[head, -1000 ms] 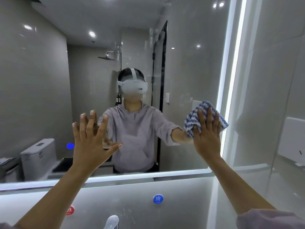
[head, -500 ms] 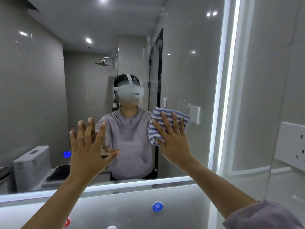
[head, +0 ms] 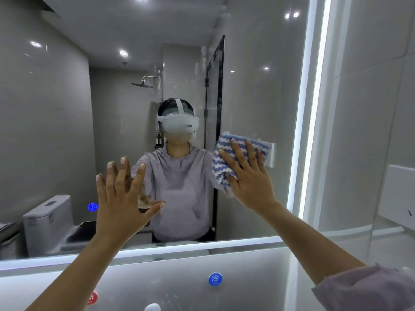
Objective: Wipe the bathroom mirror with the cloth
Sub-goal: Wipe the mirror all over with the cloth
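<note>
Grip flat, right hand (head: pixel 249 185) pins cloth (head: pixel 220 170) under fingers against mirror (head: pixel 56 131).

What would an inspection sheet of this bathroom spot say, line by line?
Surface: large wall mirror with lit edge strips, upright.
Job's things: blue-and-white striped cloth, flat against the mirror's right half.
Clutter: round blue sticker and round red sticker on the grey panel below the mirror.
Hands: right hand presses the cloth with straight fingers; left hand is flat at the glass, fingers spread, holding nothing.
Cables: nothing seen.
Surroundings: white wall box at right; pale toilet and dark shower head seen reflected.
</note>
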A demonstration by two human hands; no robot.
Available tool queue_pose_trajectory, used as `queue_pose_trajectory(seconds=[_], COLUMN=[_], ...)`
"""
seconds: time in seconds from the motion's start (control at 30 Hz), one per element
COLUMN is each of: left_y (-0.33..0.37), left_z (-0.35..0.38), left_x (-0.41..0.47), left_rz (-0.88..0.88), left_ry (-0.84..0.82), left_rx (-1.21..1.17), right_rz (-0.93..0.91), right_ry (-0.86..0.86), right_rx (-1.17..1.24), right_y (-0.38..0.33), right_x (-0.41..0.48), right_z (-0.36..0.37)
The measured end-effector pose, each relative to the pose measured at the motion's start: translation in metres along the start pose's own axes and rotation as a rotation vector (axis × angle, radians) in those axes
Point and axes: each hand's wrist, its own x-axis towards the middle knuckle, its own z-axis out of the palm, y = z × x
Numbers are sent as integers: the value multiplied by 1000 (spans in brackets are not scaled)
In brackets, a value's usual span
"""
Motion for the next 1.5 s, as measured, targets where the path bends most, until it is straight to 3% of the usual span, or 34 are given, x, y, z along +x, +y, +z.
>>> queue_pose_trajectory(seconds=[0.2, 0.33, 0.5, 0.6, 1.0, 1.23, 1.5], left_y=[1, 1, 3, 4, 3, 3, 3], left_z=[0, -1, -4, -7, -8, -8, -7], left_x=[0, 0, 1, 1, 0, -1, -1], left_rz=[-2, -9, -20, -29, -15, -7, -5], left_ry=[0, -14, -41, -67, -79, -66, -41], left_rx=[4, -7, -25, -31, 3, -2, -9], right_rz=[256, 455, 553, 498, -21, -79, 190], right_ry=[4, 102, -43, -51, -41, -23, -21], right_rx=[7, 102, 135, 116, 47, -2, -68], right_y=[49, 56, 35, 4, -103, -79, 12], right_x=[-11, -11, -6, 5, 60, 63, 38], right_z=[1, -4, -10, -9, -5, -2, -13])
